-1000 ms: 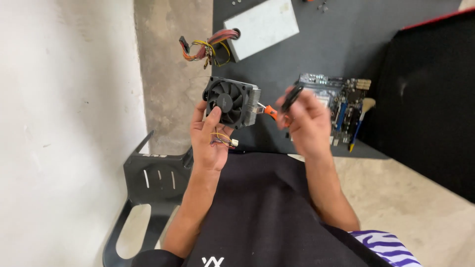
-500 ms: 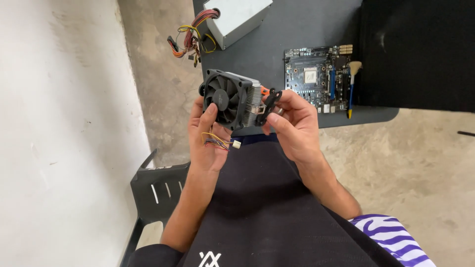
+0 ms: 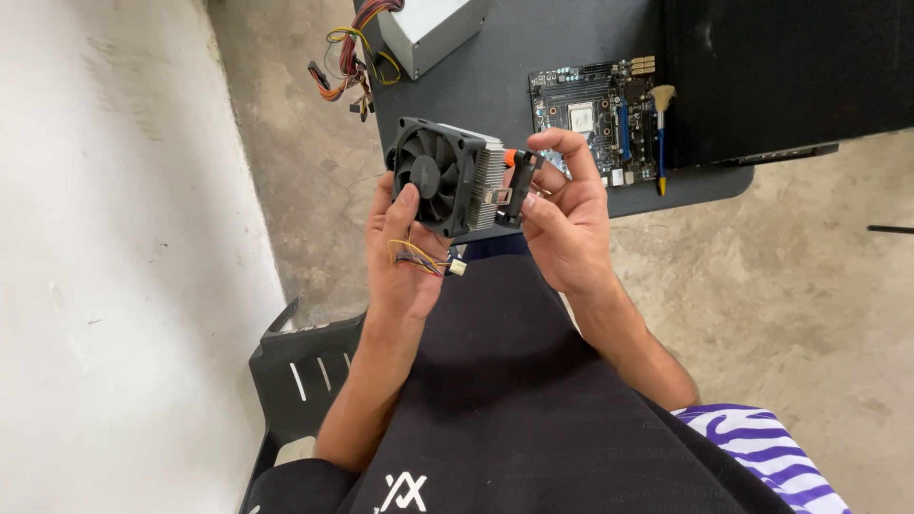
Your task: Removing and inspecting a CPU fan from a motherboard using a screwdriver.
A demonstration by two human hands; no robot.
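A black cooler fan with a finned metal heatsink is held up over my lap, just in front of the table edge. My left hand grips it from below, thumb resting on the fan face, and its thin coloured wires with a small white plug dangle over that palm. My right hand pinches the black clip lever with an orange tip on the heatsink's side. A green-blue motherboard lies flat on the dark table behind the hands.
A small brush lies by the motherboard's right edge. A grey power supply with a bundle of coloured cables sits at the table's far left. A black case panel covers the right. A black plastic chair stands by the white wall.
The view has shifted, so table and motherboard sit higher and more central. My right hand has moved onto the heatsink's clip lever; the fan stays in my left hand.
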